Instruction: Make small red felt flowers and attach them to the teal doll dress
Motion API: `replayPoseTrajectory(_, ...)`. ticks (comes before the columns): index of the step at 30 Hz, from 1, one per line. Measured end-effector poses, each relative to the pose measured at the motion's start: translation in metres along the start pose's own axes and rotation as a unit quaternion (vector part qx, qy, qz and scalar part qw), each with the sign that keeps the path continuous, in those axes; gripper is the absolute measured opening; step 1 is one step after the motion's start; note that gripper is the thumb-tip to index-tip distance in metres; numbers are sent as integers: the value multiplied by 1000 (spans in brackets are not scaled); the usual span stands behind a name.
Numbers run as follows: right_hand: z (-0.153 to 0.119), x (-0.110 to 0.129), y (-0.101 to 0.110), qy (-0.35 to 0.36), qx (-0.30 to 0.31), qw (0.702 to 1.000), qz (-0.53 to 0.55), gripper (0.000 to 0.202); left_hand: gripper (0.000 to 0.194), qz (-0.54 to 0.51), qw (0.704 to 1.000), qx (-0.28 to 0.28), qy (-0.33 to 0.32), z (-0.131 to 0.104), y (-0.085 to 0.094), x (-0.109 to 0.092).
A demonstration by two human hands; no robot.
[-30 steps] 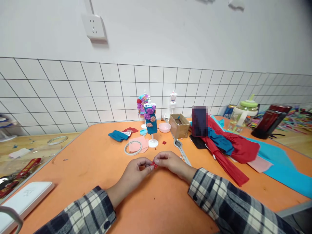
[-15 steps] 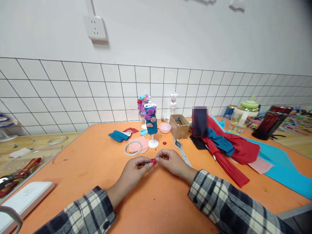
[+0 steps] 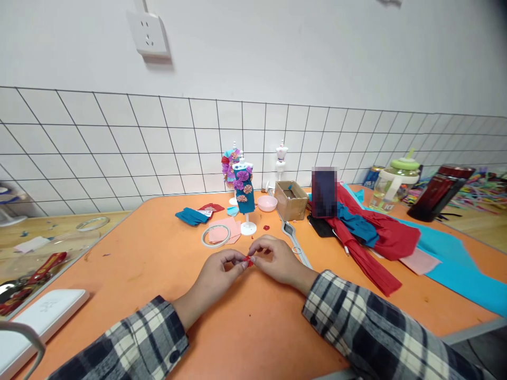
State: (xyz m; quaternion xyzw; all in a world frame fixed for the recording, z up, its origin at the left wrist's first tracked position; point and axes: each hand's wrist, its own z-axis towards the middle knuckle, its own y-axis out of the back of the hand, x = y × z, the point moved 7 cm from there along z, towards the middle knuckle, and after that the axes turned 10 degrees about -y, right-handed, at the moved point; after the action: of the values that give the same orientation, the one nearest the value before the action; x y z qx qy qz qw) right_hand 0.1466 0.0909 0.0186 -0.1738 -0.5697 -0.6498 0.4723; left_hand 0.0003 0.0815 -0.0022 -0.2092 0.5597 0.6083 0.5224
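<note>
one flat orange tabletop [image 3: 130, 253], two dark-and-cream plaid sleeves [image 3: 364, 322] slanting inward, left bare hand [image 3: 222, 270] and right bare hand [image 3: 276, 262] curled toward each other, both pinched closed on a tiny crumpled red piece [image 3: 249, 260] between them, its direction and long axis too small to tell

Red piece [image 3: 249, 260]; navy-and-cream plaid sleeves [image 3: 130, 338]; orange tabletop [image 3: 222, 338]; teal dress [image 3: 244, 203], purple and peach flowers [image 3: 242, 178]; pink bowl [image 3: 267, 204]
</note>
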Motion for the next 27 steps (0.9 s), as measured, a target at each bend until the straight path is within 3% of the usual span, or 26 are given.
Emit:
replayPoseTrajectory(4, 1, -1, 2, 18, -20, 1000, -10, 8, 25, 7, 1000, -18, 1, 0, 2, -2)
replayPoseTrajectory(9, 4, -7, 4, -16, -35, 999, 8, 8, 55, -40, 998, -35, 24, 1, 3, -3)
replayPoseTrajectory(13, 5, -10, -2, -56, -19, 996, 60, 10, 42, -69, 996, -34, 37, 3, 1, -2)
replayPoseTrajectory(18, 3, -5, -3, -48, -26, 997, 61, 10, 29, -82, 992, -74, 68, 1, 4, 3)
replayPoseTrajectory(27, 2, -10, -6, -50, -13, 997, 64, 7, 29, -68, 995, -47, 54, 1, 1, -1)
